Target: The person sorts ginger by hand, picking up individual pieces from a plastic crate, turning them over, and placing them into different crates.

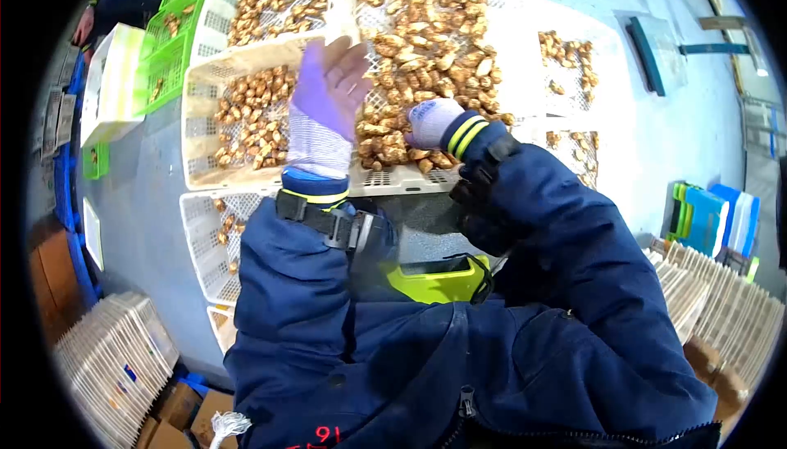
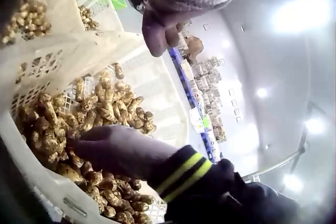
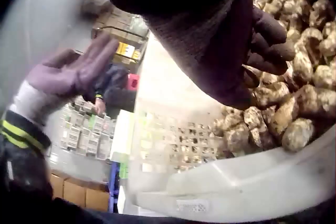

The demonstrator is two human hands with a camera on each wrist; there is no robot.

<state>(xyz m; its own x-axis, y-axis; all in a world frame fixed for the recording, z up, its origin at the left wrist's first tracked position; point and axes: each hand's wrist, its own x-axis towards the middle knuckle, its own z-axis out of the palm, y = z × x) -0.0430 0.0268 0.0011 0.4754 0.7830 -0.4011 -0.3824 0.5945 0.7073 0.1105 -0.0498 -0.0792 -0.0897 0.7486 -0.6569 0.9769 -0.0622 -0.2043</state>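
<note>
Palm up and with fingers spread, my gloved left hand (image 1: 332, 88) hangs over the wall between two white crates and holds nothing. My gloved right hand (image 1: 434, 121) is low over the middle crate (image 1: 402, 180), which holds a heap of brown-and-cream mushrooms (image 1: 447, 60). In the right wrist view, the right hand's loosely bent fingers (image 3: 268, 50) reach down at the mushrooms, with thumb and fingers apart. The left wrist view shows the right hand (image 2: 123, 150) against the heap, its fingertips partly hidden among the mushrooms.
More mushrooms lie in the left crate (image 1: 195, 117), the back-left crate (image 1: 209, 11) and crates at the right. Green crates (image 1: 168, 64) stand at the far left. A lime-green container (image 1: 438, 281) is close to my body. Stacked white crates (image 1: 123, 359) stand at lower left. Another person (image 3: 115, 85) is beyond.
</note>
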